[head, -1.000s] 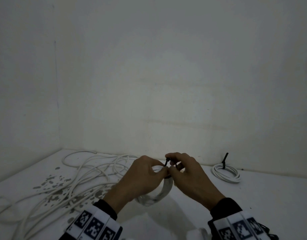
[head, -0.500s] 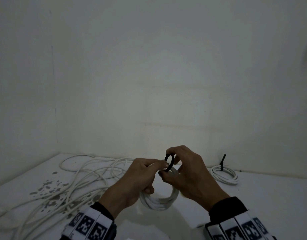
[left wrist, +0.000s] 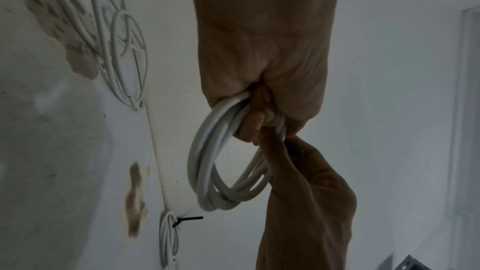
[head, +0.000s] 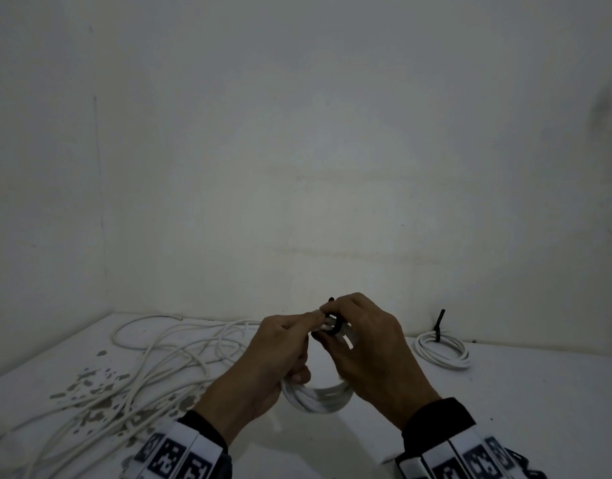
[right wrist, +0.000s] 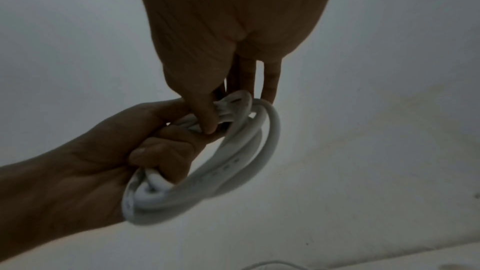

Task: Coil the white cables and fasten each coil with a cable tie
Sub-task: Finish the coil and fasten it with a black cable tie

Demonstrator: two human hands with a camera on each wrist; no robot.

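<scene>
While the coil was held clear of the table, the following conditions applied.

Left hand (head: 280, 354): fingers were curled round the white cable coil (head: 318, 397), clamping the turns together at the top of the loop.

Right hand (head: 366, 347): thumb and fingertips were pinched narrow on the black cable tie (head: 333, 326), which was looped over the bundled turns just beside the left fingertips.

Coil position: it hung from both hands above the white table (head: 504, 392), in front of the person.

Tie status: whether the tail had entered the head could not be told; the right fingers covered the joint.

Risk, turns springing apart: the cable appeared stiff, so any easing of the left grip would probably let loops fan out before the tie locked.

Risk, missed turn: one strand sat looser than the others in the left wrist view, so the tie could close round only part of the bundle.

Risk, tie slipping: a narrow pinch on a thin strap gave little purchase, and a pull off-axis could drag the tail free.

Risk, trapped finger: the left fingertips lay against the tie path and could be caught as it tightened.

Finished coil (head: 442, 350): it lay on the table to the right, already tied, its tie tail standing up.

Loose cables (head: 152, 361): a tangle lay on the table to the left, not yet coiled.
</scene>
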